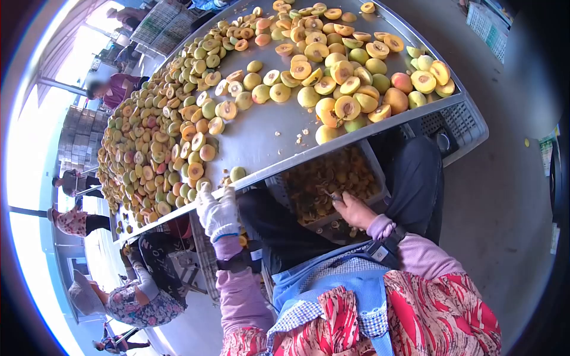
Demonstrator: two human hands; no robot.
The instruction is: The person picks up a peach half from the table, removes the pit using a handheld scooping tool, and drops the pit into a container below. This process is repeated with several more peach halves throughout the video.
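Note:
My left hand (218, 212), in a white glove, is at the near edge of the metal table (261, 130), beside a small green fruit (237, 173). Its fingers are partly spread, and no fruit shows between them. My right hand (351, 210), bare, is closed on a small tool (333, 196) above a crate (380, 160) of fruit scraps below the table edge. Halved yellow and green fruit (347, 107) lie across the table, many cut side up, some showing stones.
A co-worker in a hat (88, 293) sits at the left by the table. Other people stand farther left, near stacked crates (80, 133). A grey crate (466, 127) is under the table's right corner. My knees are beside the scrap crate.

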